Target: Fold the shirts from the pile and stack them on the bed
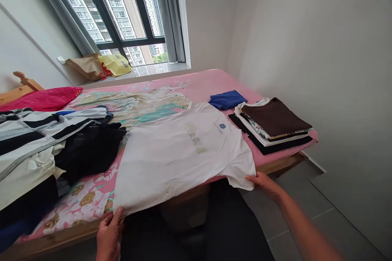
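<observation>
A white T-shirt (159, 159) with a small blue print and lines of text lies spread sideways over the bed's near edge. Its hem is at the left and its shoulders at the right. My left hand (109, 232) pinches the lower hem corner between thumb and fingers. At the other end, my right hand (263, 181) grips the edge of the near sleeve. The shirt is mostly flat, with a few soft wrinkles, and its near side hangs slightly past the bed edge.
Folded clothes with a brown top piece (275, 116) stand stacked at the right, beside a folded blue cloth (227, 100). Loose clothes (39, 138) heap at the left, near a red pillow (43, 98). Paper bag (85, 67) and yellow bag (115, 64) sit on the windowsill.
</observation>
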Action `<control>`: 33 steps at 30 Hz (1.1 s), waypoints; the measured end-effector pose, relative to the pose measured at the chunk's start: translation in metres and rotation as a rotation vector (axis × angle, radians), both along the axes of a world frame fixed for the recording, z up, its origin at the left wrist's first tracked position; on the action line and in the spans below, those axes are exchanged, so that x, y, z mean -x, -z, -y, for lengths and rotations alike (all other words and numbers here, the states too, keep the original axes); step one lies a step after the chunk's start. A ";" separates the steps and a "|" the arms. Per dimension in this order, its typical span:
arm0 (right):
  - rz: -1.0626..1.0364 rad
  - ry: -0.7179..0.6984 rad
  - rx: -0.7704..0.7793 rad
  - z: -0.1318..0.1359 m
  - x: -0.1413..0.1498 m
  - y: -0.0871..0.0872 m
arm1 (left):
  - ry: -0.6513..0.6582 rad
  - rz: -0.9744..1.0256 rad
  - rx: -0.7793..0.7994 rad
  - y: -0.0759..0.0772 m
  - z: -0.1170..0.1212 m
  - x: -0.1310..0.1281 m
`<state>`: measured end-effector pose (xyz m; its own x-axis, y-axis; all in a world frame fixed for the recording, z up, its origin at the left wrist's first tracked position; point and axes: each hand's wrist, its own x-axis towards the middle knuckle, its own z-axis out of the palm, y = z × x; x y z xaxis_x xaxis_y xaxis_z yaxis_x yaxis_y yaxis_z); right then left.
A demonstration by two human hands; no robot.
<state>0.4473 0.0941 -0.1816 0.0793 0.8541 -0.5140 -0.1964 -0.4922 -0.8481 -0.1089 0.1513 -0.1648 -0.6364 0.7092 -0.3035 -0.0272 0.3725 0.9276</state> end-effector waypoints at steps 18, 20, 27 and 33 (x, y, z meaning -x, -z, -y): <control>-0.301 0.371 -0.179 0.052 0.028 0.004 | 0.076 0.356 0.170 0.001 0.031 0.025; -0.244 0.420 -0.220 0.055 0.031 0.004 | 0.065 0.355 0.161 -0.001 0.033 0.022; 0.021 0.563 -0.352 0.048 0.050 -0.001 | 0.026 0.359 0.111 -0.003 0.039 0.007; 0.204 0.650 -0.443 0.042 0.065 -0.008 | 0.056 0.349 0.041 0.008 0.060 0.004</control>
